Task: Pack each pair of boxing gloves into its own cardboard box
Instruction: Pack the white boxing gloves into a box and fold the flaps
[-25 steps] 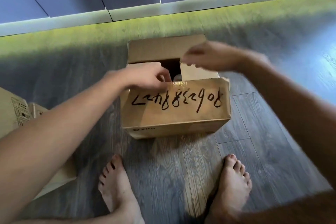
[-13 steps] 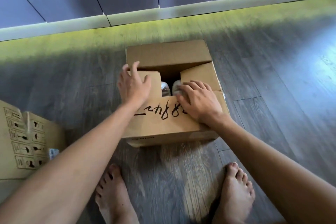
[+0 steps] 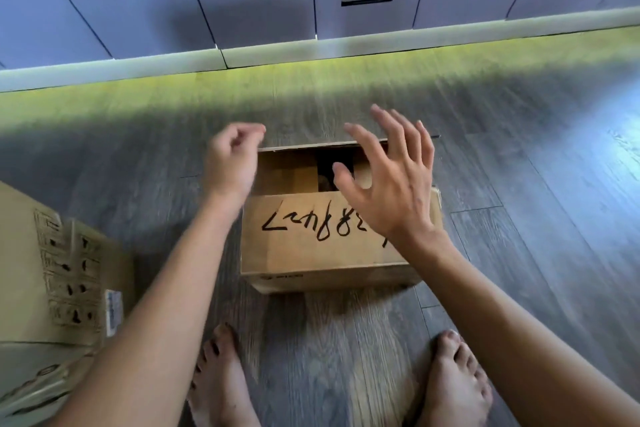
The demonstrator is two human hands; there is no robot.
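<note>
Left hand, fingers curled on nothing, is hovering at ten o'clock of the cardboard box; right hand, fingers spread wide, is hovering over its two o'clock.

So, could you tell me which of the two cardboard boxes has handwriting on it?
The middle box has black marker writing on its near flap; the box at the left edge shows only printed pictograms and a sticker.
</note>
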